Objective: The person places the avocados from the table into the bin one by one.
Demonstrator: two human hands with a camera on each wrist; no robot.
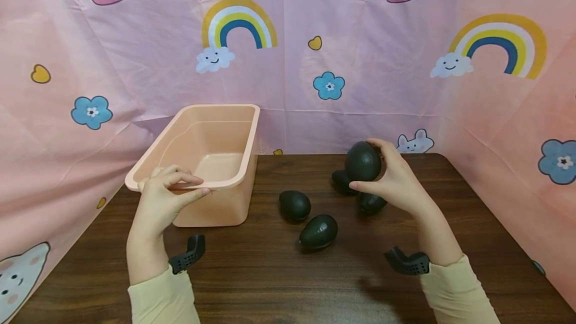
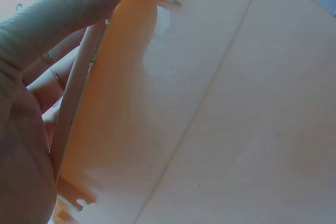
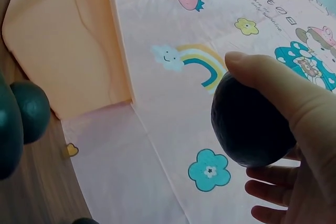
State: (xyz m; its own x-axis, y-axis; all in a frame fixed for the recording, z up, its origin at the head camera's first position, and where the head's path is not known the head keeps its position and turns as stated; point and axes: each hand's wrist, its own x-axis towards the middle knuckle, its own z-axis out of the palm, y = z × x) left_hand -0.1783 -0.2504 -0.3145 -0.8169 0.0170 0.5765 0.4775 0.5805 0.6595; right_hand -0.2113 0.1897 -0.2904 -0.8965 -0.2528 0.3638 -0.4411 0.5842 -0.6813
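Sleeves (image 1: 161, 300) nearest; left fingers (image 1: 183, 178) gripping tub rim (image 1: 227, 183); right fingers (image 1: 382, 145) grasping avocado (image 1: 362, 162); four others (image 1: 294, 206) on table (image 1: 270, 279).

Soft light casts a blurred shadow (image 1: 382, 289) on the table (image 1: 261, 274); the left wrist view looks hazy.

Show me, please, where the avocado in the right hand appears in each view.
Head: avocado right of centre, held in the right hand.
Left wrist: not in it.
Right wrist: right of centre, avocado looking almost black.
Shared landmark: the peach tub, visible in all three.
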